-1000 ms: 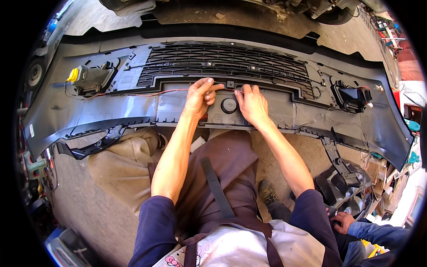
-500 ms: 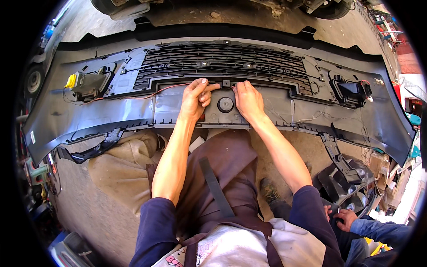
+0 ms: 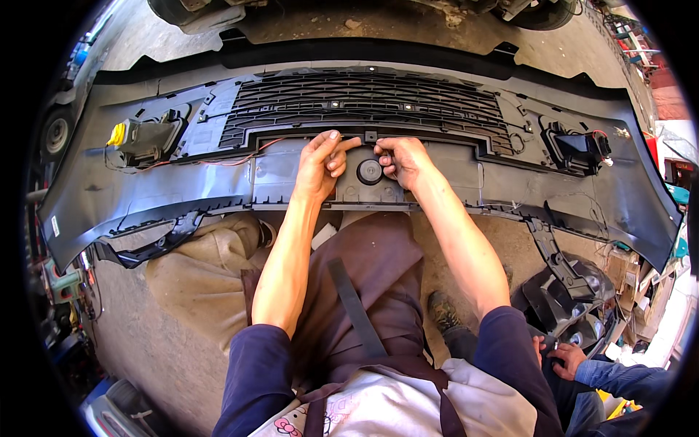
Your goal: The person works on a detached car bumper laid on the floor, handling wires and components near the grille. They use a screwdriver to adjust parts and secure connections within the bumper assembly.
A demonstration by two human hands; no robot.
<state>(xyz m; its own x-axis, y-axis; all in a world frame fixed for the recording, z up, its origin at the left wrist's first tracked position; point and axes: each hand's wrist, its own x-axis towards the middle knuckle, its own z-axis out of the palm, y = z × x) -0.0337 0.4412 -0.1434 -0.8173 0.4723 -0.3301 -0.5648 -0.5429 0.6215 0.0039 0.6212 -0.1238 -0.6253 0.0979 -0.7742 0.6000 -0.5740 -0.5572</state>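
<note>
Lying inner side up across the person's lap, the grey bumper is spanning the whole view, its grille at the far edge. The left hand is resting flat on the middle panel, fingers together, forefinger pointing toward a small clip. The right hand is curling its fingers, pinching beside that clip, just above a round black cap. Fog lamps are sitting at both ends. Another person's hand is showing at lower right.

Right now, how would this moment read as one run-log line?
left hand: fingertips on grey plastic car bumper | right hand: pinching beside round black knob | black mesh grille: above hands
</note>
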